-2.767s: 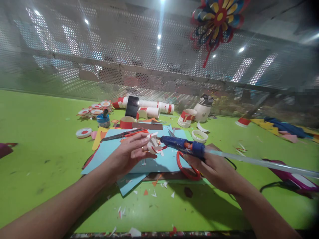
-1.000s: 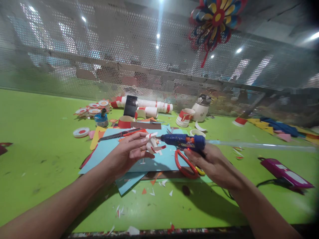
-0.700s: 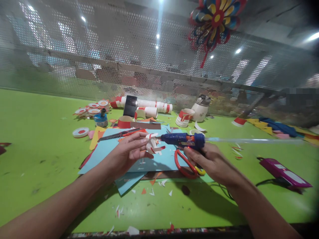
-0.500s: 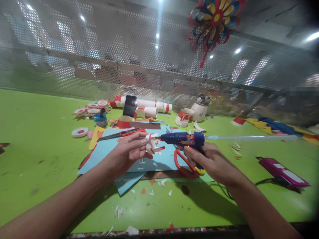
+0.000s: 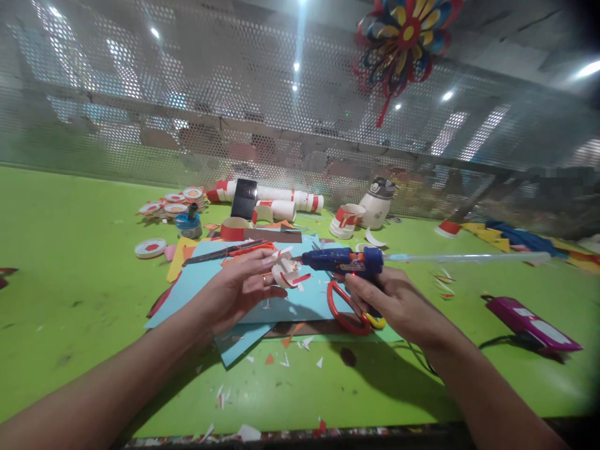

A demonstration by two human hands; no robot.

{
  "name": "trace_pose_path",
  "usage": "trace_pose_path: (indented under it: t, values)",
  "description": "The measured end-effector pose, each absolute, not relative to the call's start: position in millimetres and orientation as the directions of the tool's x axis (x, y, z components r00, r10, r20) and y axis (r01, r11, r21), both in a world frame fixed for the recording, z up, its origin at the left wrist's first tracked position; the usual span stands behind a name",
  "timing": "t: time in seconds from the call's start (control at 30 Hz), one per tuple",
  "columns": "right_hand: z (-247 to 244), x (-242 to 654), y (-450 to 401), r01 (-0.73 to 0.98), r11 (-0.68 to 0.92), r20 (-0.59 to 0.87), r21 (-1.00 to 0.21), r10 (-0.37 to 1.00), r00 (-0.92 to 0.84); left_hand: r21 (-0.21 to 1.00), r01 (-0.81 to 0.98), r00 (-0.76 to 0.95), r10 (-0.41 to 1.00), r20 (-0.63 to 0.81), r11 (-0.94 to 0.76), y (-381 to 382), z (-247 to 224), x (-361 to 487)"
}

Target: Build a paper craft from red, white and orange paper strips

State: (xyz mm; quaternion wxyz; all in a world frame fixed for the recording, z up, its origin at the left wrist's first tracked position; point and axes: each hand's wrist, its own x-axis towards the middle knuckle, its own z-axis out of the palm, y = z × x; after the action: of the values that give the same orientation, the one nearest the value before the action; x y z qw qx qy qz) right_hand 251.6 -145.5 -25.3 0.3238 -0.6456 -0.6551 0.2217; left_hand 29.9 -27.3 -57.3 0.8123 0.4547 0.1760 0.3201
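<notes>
My left hand (image 5: 241, 287) pinches a small white paper piece (image 5: 284, 273) with red-edged strips sticking out. My right hand (image 5: 384, 300) is wrapped round a blue glue gun (image 5: 344, 260), whose nozzle points left at the white piece. A long clear glue stick (image 5: 469, 258) runs out of the gun's back to the right. Beneath both hands lie light blue paper sheets (image 5: 201, 297) and red-handled scissors (image 5: 344, 322), with the scissors' blades partly hidden behind the gun.
White and red paper cups (image 5: 344, 222), a blue jar (image 5: 188, 223), a black phone (image 5: 244, 199) and a white container (image 5: 376, 205) stand or lie behind. A purple power strip (image 5: 534, 325) is at the right. Paper scraps litter the green table (image 5: 70, 281).
The white paper piece has turned slightly in my left hand, and that hand's fingers have shifted a little. My right hand and the glue gun have barely moved.
</notes>
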Motion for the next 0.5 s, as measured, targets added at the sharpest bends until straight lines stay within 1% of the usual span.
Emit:
trace_pose_path:
  t: [0.4,0.5]
  values:
    - [-25.2,252.8,-144.9,0.696,0.053,0.127,-0.716,0.990,0.055,0.837,-0.383,0.709,0.705,-0.005,0.391,-28.3,-56.0,30.8]
    - [-24.0,253.7,-144.9,0.730,0.102,0.178,-0.676,0.984,0.027,0.817,-0.416,0.700,0.714,0.007,0.400,-28.5,-55.2,31.4]
